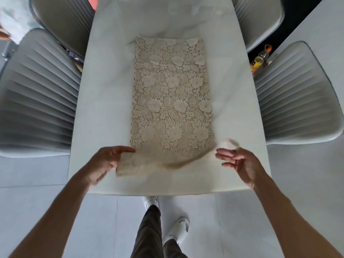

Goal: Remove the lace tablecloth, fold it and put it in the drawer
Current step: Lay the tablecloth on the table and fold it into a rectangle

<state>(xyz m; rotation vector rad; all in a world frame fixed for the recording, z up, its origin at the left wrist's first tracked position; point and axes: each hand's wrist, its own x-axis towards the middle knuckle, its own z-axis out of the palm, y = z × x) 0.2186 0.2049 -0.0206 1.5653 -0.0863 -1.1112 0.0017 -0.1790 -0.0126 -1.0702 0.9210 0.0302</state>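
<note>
The beige lace tablecloth (172,97) lies as a long narrow strip down the middle of the white table (104,108). Its near end is lifted off the tabletop and blurred. My left hand (106,162) holds the near left corner, thumb on top of the cloth. My right hand (240,162) is beside the near right corner with its fingers straight and spread, palm turned toward the cloth. A blurred flap of the cloth hangs just above those fingers, and I cannot tell whether they touch it. No drawer is in view.
Grey ribbed chairs stand on both sides of the table, two on the left (37,101) and two on the right (297,97). A bottle with an orange cap (260,58) sits on a dark surface at the right. My legs and white shoes (176,231) are below the near table edge.
</note>
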